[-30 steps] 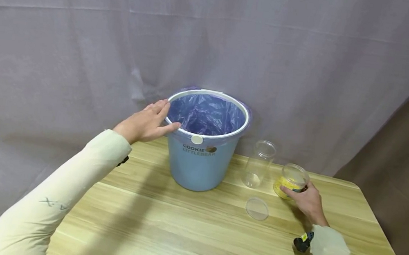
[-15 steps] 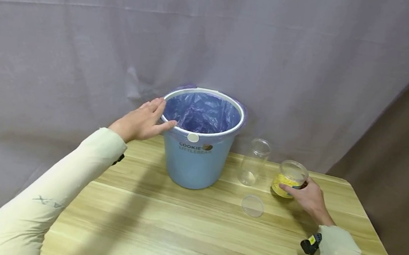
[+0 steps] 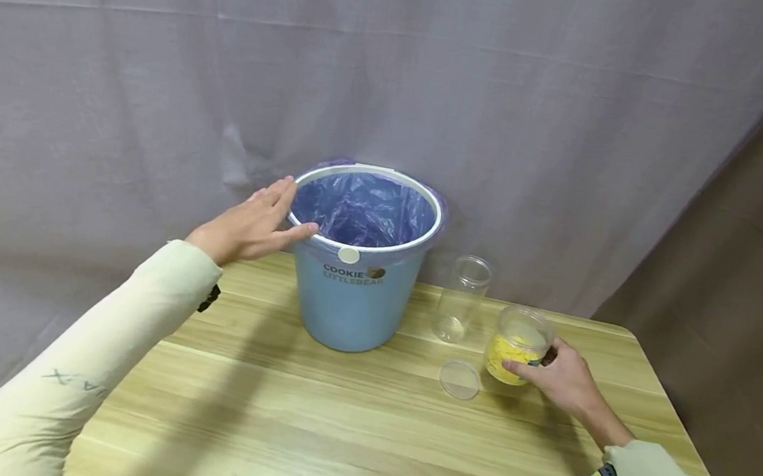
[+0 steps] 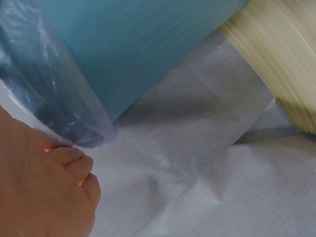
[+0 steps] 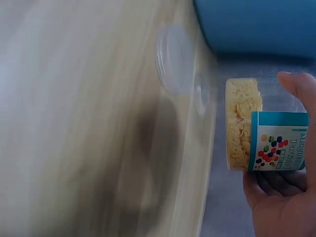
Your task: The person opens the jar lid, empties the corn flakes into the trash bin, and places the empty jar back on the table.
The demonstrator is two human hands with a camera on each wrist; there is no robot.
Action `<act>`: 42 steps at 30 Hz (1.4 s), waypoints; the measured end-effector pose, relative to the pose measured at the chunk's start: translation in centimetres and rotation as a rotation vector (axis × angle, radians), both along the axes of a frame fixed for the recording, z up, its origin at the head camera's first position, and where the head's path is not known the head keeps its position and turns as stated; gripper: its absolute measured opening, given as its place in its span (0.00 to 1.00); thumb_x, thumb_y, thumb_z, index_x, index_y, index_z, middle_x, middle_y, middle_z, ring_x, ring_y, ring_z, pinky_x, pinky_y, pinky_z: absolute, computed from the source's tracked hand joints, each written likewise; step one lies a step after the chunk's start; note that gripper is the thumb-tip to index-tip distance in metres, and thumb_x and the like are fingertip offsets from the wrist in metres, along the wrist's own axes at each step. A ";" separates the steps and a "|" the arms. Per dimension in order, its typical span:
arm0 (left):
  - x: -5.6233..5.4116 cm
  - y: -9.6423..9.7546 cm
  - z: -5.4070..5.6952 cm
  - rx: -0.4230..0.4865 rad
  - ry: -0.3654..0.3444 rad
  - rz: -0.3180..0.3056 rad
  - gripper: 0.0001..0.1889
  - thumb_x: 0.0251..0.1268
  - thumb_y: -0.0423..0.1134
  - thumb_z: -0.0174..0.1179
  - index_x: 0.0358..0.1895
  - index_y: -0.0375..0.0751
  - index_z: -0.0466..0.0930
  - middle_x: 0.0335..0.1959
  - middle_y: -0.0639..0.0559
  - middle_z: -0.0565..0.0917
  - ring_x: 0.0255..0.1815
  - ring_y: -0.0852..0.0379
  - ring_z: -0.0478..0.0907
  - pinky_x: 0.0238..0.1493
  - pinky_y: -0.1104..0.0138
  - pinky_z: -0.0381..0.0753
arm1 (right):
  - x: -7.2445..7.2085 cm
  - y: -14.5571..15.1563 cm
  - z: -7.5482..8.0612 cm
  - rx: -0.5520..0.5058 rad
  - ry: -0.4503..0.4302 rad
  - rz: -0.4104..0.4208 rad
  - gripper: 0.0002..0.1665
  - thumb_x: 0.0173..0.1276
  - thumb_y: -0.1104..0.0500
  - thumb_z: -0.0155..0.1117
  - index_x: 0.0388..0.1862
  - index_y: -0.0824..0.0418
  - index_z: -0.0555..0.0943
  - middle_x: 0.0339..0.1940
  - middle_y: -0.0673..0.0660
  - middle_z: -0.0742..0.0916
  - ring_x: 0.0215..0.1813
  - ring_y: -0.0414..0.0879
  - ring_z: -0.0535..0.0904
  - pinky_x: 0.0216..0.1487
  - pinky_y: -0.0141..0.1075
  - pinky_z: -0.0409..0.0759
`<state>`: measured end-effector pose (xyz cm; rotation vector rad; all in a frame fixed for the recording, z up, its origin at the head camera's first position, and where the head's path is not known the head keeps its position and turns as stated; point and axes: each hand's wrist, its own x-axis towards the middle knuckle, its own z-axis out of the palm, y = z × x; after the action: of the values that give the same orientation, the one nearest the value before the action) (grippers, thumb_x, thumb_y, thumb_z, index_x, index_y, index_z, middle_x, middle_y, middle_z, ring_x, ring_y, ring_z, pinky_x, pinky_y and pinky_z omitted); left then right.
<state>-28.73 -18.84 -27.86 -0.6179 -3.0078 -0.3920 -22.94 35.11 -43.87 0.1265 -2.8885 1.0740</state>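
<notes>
My left hand (image 3: 245,225) rests on the white rim of a blue bucket (image 3: 348,296), its fingers straight and the thumb spread along the near edge. A purple-blue plastic bag (image 3: 363,209) lines the bucket and folds over the rim. My right hand (image 3: 564,374) grips a clear plastic jar (image 3: 519,347) from its right side. Yellow shredded-looking bits (image 5: 242,123) fill its lower part, and a printed label (image 5: 279,140) shows in the right wrist view. The jar is open at the top, slightly tilted, and held just above the table.
A taller clear jar (image 3: 461,299) stands between the bucket and the held jar. In front of it a clear round lid (image 3: 460,380) lies flat on the wooden table (image 3: 335,433). A grey curtain (image 3: 369,76) hangs behind the table.
My right hand has lifted the jar off the table and brought it a little nearer and to the left. The left hand stays on the bucket rim; the head view has shifted slightly.
</notes>
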 end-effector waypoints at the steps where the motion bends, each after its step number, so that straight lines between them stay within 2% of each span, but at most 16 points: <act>1: 0.0 0.0 0.0 0.000 0.007 -0.002 0.57 0.77 0.76 0.35 0.86 0.31 0.32 0.89 0.36 0.34 0.91 0.41 0.34 0.91 0.49 0.37 | 0.3 -0.3 0.0 -0.005 0.001 0.010 0.56 0.61 0.38 0.81 0.74 0.73 0.70 0.62 0.74 0.85 0.62 0.65 0.85 0.52 0.41 0.85; 3: 0.1 -0.1 0.1 -0.003 0.034 -0.008 0.57 0.76 0.77 0.36 0.86 0.31 0.32 0.89 0.35 0.35 0.91 0.40 0.35 0.91 0.48 0.38 | 0.9 -0.8 0.1 -0.012 0.006 0.033 0.56 0.61 0.39 0.82 0.74 0.72 0.70 0.62 0.73 0.85 0.62 0.64 0.85 0.53 0.40 0.85; 6: 0.6 -0.5 0.4 -0.014 0.095 -0.006 0.57 0.75 0.75 0.42 0.86 0.32 0.37 0.89 0.35 0.41 0.90 0.38 0.41 0.89 0.45 0.46 | 1.7 -1.9 0.2 -0.032 -0.001 0.068 0.56 0.60 0.40 0.82 0.75 0.71 0.69 0.62 0.71 0.86 0.62 0.63 0.85 0.54 0.38 0.84; 10: 2.0 -1.3 0.5 -0.001 0.205 -0.013 0.54 0.74 0.70 0.53 0.87 0.35 0.43 0.88 0.36 0.50 0.88 0.35 0.51 0.84 0.38 0.59 | 2.3 -3.5 0.0 -0.079 0.001 0.125 0.55 0.60 0.43 0.83 0.76 0.70 0.69 0.61 0.68 0.87 0.62 0.61 0.86 0.55 0.33 0.84; 13: 3.3 -1.7 0.1 0.041 0.288 -0.036 0.52 0.72 0.64 0.60 0.86 0.35 0.48 0.87 0.36 0.55 0.85 0.34 0.58 0.79 0.36 0.67 | 2.7 -4.7 -0.3 -0.116 0.008 0.172 0.55 0.58 0.46 0.85 0.76 0.70 0.69 0.61 0.67 0.87 0.63 0.60 0.85 0.58 0.34 0.86; 17: 4.9 -2.1 -1.0 0.116 0.405 -0.096 0.49 0.65 0.56 0.67 0.84 0.36 0.57 0.83 0.36 0.65 0.79 0.33 0.68 0.72 0.35 0.75 | 2.9 -6.4 -0.7 -0.158 -0.006 0.235 0.56 0.56 0.48 0.86 0.76 0.70 0.69 0.61 0.66 0.87 0.64 0.60 0.85 0.62 0.39 0.86; 21: 6.3 -2.0 -2.4 0.186 0.542 -0.200 0.47 0.58 0.51 0.72 0.79 0.33 0.66 0.75 0.34 0.75 0.73 0.33 0.77 0.70 0.39 0.80 | 3.0 -8.0 -1.1 -0.183 -0.032 0.284 0.57 0.53 0.49 0.88 0.75 0.70 0.70 0.61 0.66 0.87 0.64 0.61 0.86 0.63 0.41 0.87; 24: 7.1 -1.6 -3.8 0.198 0.629 -0.286 0.46 0.53 0.49 0.73 0.75 0.30 0.71 0.70 0.33 0.80 0.68 0.35 0.81 0.68 0.42 0.83 | 3.0 -9.3 -1.5 -0.179 -0.056 0.306 0.59 0.52 0.49 0.88 0.77 0.69 0.69 0.62 0.66 0.87 0.65 0.61 0.85 0.64 0.42 0.87; 26: 7.7 -1.1 -4.8 0.189 0.659 -0.332 0.45 0.51 0.49 0.73 0.73 0.29 0.73 0.68 0.33 0.82 0.67 0.36 0.83 0.66 0.44 0.84 | 3.0 -10.1 -1.8 -0.183 -0.077 0.325 0.61 0.51 0.49 0.88 0.79 0.69 0.67 0.63 0.65 0.86 0.66 0.61 0.85 0.64 0.42 0.86; 29: 8.4 0.0 -6.4 0.188 0.638 -0.381 0.46 0.51 0.50 0.74 0.73 0.29 0.73 0.68 0.35 0.83 0.65 0.38 0.84 0.63 0.46 0.87 | 3.2 -11.5 -2.3 -0.194 -0.094 0.354 0.64 0.51 0.49 0.89 0.81 0.68 0.65 0.64 0.65 0.85 0.67 0.60 0.84 0.66 0.41 0.86; 31: 9.0 0.9 -7.6 0.200 0.581 -0.402 0.47 0.51 0.50 0.75 0.74 0.30 0.71 0.68 0.35 0.82 0.64 0.38 0.85 0.63 0.48 0.87 | 3.3 -12.3 -2.5 -0.203 -0.101 0.376 0.65 0.50 0.50 0.89 0.82 0.68 0.64 0.64 0.64 0.84 0.67 0.60 0.84 0.68 0.42 0.84; 36: 9.7 3.2 -11.0 0.236 0.357 -0.439 0.49 0.52 0.51 0.77 0.77 0.31 0.68 0.72 0.35 0.79 0.68 0.39 0.83 0.68 0.51 0.84 | 3.7 -14.2 -3.0 -0.197 -0.107 0.443 0.59 0.50 0.49 0.89 0.77 0.67 0.70 0.63 0.60 0.85 0.68 0.58 0.83 0.72 0.48 0.81; 42: 9.5 5.9 -14.3 0.334 0.099 -0.504 0.50 0.54 0.50 0.77 0.79 0.35 0.66 0.75 0.39 0.77 0.74 0.44 0.78 0.75 0.52 0.78 | 4.2 -15.7 -3.4 -0.214 -0.122 0.555 0.53 0.51 0.49 0.88 0.72 0.67 0.74 0.62 0.59 0.87 0.68 0.58 0.83 0.74 0.51 0.80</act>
<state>-19.18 -12.98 -42.18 -1.3046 -2.5708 -0.8306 -18.78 19.36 -47.25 0.9235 -2.8856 1.5025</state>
